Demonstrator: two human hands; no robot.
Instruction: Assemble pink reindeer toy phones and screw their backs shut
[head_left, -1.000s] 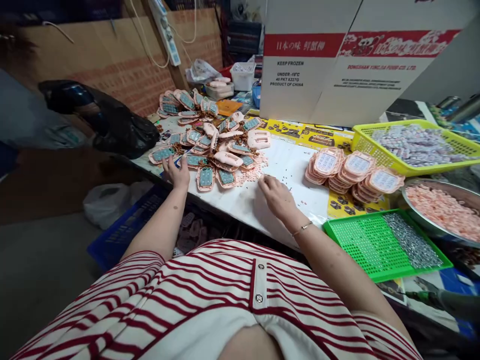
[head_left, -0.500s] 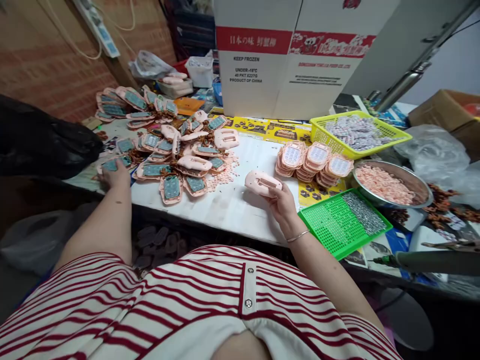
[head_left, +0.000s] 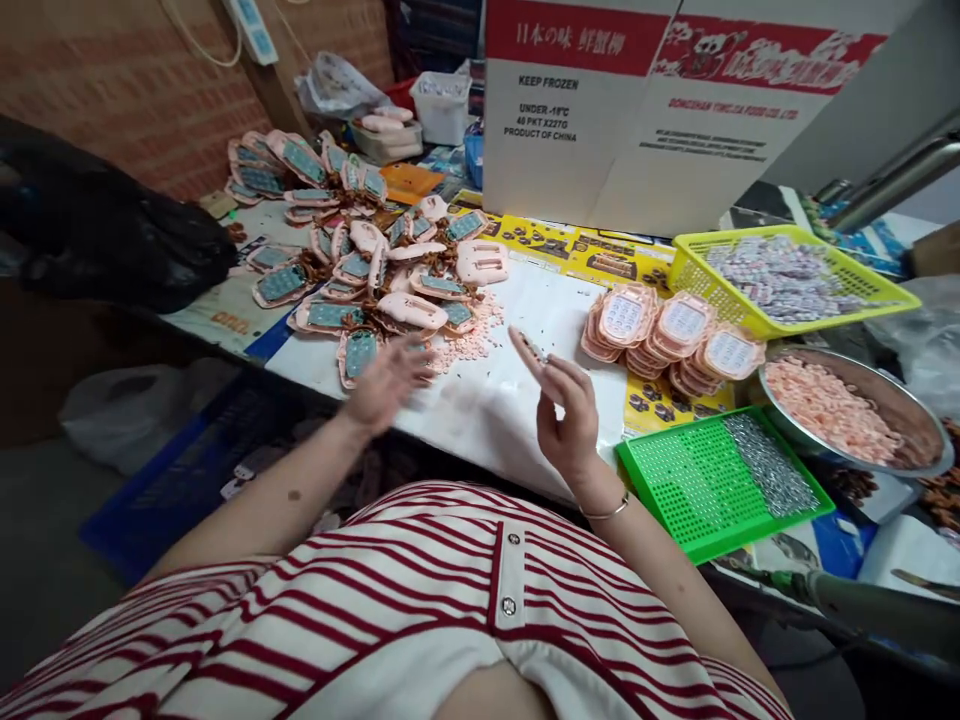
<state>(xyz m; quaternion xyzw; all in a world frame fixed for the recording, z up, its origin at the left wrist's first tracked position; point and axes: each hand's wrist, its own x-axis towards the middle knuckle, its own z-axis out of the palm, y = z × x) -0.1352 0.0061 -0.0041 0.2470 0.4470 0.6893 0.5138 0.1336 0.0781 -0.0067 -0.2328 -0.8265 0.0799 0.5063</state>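
My right hand [head_left: 568,425] holds a pink plastic shell [head_left: 534,357] upright and edge-on above the white table sheet [head_left: 517,400]. My left hand [head_left: 386,382] is blurred, palm down with fingers spread, just in front of a heap of pink shells with teal keypads [head_left: 360,270]; I cannot see anything in it. Small pink buttons [head_left: 469,345] lie scattered between the heap and my right hand. A stack of finished pink pieces with white faces [head_left: 671,335] lies to the right of my right hand.
A green tray with small metal screws [head_left: 724,480] sits at the front right, a metal bowl of pink parts [head_left: 851,410] beside it, a yellow basket [head_left: 787,280] behind. A large carton [head_left: 637,110] stands at the back. A black bag [head_left: 97,235] lies left. An electric screwdriver [head_left: 862,605] pokes in at the lower right.
My right hand picked up a pink shell and has turned it upright. My left hand left the far edge of the heap and swung right towards the middle.
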